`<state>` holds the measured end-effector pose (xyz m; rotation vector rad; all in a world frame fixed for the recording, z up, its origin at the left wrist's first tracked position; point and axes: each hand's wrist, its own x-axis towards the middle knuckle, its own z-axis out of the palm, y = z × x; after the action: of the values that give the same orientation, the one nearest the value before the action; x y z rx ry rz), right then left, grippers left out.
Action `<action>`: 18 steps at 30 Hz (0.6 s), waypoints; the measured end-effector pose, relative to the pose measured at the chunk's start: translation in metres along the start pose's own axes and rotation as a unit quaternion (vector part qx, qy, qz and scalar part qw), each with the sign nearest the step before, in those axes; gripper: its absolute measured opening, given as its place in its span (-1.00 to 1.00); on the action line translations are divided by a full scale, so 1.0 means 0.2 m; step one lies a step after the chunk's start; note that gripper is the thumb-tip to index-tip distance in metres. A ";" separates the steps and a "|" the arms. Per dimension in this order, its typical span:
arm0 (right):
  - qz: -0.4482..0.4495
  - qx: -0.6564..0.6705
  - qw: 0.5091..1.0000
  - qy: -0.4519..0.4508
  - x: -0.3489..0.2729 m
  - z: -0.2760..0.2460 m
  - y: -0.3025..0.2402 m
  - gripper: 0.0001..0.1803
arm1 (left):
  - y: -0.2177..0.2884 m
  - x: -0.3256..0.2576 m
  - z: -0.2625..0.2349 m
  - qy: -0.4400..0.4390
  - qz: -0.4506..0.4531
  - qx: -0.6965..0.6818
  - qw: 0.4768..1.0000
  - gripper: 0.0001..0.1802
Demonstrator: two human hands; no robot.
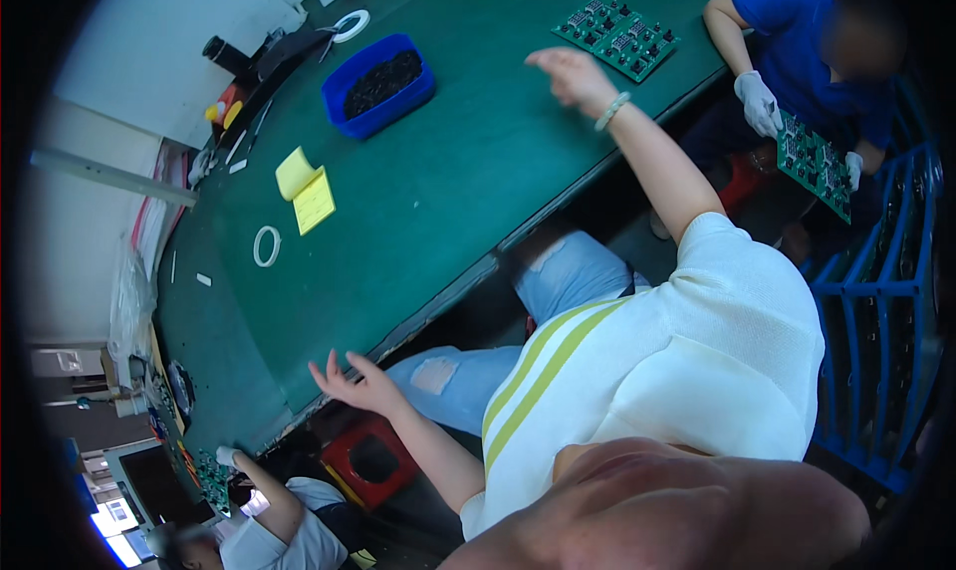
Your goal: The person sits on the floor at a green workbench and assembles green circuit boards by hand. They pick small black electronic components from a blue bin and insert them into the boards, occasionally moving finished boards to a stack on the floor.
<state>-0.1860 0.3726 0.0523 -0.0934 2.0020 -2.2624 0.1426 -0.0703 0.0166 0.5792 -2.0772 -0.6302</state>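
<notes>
left grip spread, empty; right grip loose, green circuit boards just beyond.

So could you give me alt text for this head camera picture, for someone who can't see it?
Seen from above, a person at a green table reaches an empty right hand toward green circuit boards; the left hand, fingers spread, hovers at the table's near edge. A blue bin and yellow notepads lie farther along.

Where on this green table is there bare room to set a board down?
The widest bare stretch lies between the yellow pad, blue bin and circuit boards. More lies below the tape ring. The far edge near the tools is crowded.
</notes>
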 end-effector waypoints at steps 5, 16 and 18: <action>-0.035 -0.660 0.685 0.306 0.39 -0.75 -0.31 -0.67 | 0.30 0.06 0.29 -0.118 0.130 0.035 0.984 -0.77; 0.092 -0.739 0.662 0.087 0.68 -1.11 -0.20 -0.59 | 0.45 0.06 0.69 -0.207 0.168 0.003 0.964 -0.81; 0.078 -0.747 0.660 -0.006 0.70 -1.16 -0.20 -0.57 | 0.46 0.06 0.72 -0.213 0.178 -0.022 0.960 -0.78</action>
<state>-0.3550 0.5884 0.0587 -0.0524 2.9843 0.0169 -0.0004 0.0239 0.0089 0.0300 -2.4790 -0.6232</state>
